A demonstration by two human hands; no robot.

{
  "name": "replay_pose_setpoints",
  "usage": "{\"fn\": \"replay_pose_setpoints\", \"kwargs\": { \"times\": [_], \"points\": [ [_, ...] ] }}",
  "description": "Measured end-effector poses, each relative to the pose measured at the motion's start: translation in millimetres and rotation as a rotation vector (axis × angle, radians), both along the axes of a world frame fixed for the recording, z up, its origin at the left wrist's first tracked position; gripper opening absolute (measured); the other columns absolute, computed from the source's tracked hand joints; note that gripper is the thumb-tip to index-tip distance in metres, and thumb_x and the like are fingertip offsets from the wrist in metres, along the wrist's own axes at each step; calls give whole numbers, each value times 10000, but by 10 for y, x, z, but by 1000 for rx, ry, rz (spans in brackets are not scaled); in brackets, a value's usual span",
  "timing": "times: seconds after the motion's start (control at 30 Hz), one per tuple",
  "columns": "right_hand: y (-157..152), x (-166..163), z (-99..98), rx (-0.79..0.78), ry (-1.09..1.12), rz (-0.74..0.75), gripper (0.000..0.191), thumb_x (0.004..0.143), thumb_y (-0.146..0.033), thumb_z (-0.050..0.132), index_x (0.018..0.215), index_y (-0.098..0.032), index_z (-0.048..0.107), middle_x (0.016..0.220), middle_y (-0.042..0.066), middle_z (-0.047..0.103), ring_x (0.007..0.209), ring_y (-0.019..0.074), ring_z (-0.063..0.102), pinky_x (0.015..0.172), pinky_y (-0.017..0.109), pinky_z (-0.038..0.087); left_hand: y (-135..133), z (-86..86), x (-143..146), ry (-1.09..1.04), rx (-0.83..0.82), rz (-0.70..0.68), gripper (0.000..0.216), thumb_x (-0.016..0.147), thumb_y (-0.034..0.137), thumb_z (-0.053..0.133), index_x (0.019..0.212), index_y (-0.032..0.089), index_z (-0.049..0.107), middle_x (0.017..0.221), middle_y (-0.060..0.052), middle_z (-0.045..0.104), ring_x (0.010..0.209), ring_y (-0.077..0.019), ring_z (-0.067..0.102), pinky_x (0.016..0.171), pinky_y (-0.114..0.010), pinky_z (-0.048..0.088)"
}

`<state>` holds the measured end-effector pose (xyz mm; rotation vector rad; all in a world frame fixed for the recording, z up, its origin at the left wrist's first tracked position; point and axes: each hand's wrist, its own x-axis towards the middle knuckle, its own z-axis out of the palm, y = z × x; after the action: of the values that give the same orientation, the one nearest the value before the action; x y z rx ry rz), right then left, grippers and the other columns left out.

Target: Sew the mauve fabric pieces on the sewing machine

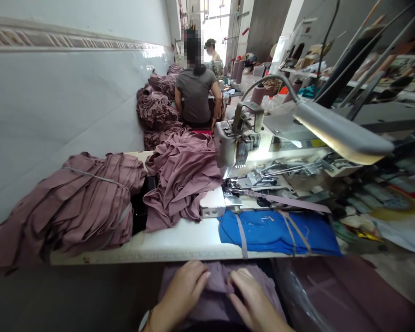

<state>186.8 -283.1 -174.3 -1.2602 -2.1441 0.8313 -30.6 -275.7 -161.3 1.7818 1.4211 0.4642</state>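
Observation:
Below the table's front edge, mauve fabric [217, 282] lies over my lap. My left hand [185, 291] is closed on its upper left part, fingers curled into the cloth. A short way to the right, my right hand [248, 295] pinches the same fabric between thumb and fingers. Some fingertips are hidden by the hands and folds. Just beyond stands a lit sewing machine [228, 143], with a mauve strip [290, 201] running from its needle area to the right. Loose mauve cloth [185, 177] is heaped left of the needles.
A tied bundle of mauve pieces [93, 203] lies on the left of the white table [180, 244]. A blue padded cloth [269, 233] is strapped along its front. A lamp [342, 129] overhangs the machine. Ahead, a person [198, 94] sits beside heaped fabric [155, 108]; another person is farther back.

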Motion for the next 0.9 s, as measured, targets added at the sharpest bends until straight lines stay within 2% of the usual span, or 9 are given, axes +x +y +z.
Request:
{"fn": "replay_pose_setpoints", "kwargs": {
  "times": [0.13, 0.23, 0.3, 0.4, 0.47, 0.53, 0.67, 0.77, 0.9],
  "points": [
    [38, -2, 386, 4, 193, 97, 176, 818, -77, 469, 837, -235, 543, 927, 89, 741, 834, 224, 702, 749, 300, 558, 79, -101, 60, -144, -324, 180, 474, 941, 535, 364, 759, 200, 646, 759, -41, 645, 783, -216, 590, 775, -321, 433],
    [60, 17, 558, -54, 302, 128, 164, 816, -86, 494, 800, -244, 533, 1181, 138, 714, 1066, 260, 682, 882, 338, 549, 215, 18, 151, -487, -742, 207, 495, 850, 639, 479, 735, 175, 607, 599, 18, 505, 557, -134, 476, 591, -257, 388],
    [47, 68, 624, -107, 324, 111, 160, 818, -100, 516, 773, -250, 549, 1253, 139, 682, 1151, 283, 641, 930, 379, 531, 295, 158, 201, -769, -870, 204, 426, 795, 575, 616, 818, 150, 620, 644, 24, 513, 557, -95, 460, 579, -216, 372],
    [20, 167, 643, -173, 365, 57, 158, 831, -121, 534, 750, -250, 578, 1247, 126, 681, 1152, 286, 638, 944, 403, 524, 421, 401, 240, -950, -690, 154, 276, 789, 380, 696, 856, 120, 636, 669, 5, 561, 588, -79, 495, 608, -194, 381],
    [25, 218, 627, -186, 419, 9, 159, 844, -143, 544, 727, -243, 582, 1210, 127, 697, 1124, 285, 652, 938, 409, 526, 528, 533, 251, -890, -534, 87, 220, 804, 329, 684, 879, 125, 651, 699, -10, 599, 603, -95, 530, 620, -213, 409],
    [58, 249, 626, -179, 479, -43, 169, 859, -177, 566, 702, -236, 583, 1199, 131, 699, 1138, 295, 641, 959, 433, 511, 641, 600, 264, -784, -405, -23, 227, 814, 314, 678, 973, 153, 675, 881, -47, 660, 766, -139, 603, 731, -250, 455],
    [162, 270, 735, -173, 638, -92, 222, 868, -282, 637, 657, -232, 587, 1204, 146, 690, 1184, 325, 609, 993, 482, 486, 788, 542, 307, -781, -466, -221, 387, 860, 372, 634, 1201, 190, 629, 1220, -97, 618, 1140, -219, 558, 989, -341, 404],
    [214, 259, 853, -223, 808, -188, 313, 815, -381, 719, 598, -227, 554, 1193, 143, 688, 1137, 330, 640, 965, 480, 511, 813, 470, 343, -918, -566, -217, 449, 799, 365, 711, 1195, 172, 624, 1168, -103, 634, 1087, -225, 584, 987, -354, 407],
    [249, 213, 948, -326, 967, -307, 414, 735, -446, 786, 561, -227, 482, 1195, 126, 677, 1110, 333, 653, 942, 482, 527, 832, 507, 383, -818, -398, -173, 296, 720, 302, 775, 971, 165, 697, 965, -50, 644, 922, -188, 586, 862, -277, 433]
  ]
}}
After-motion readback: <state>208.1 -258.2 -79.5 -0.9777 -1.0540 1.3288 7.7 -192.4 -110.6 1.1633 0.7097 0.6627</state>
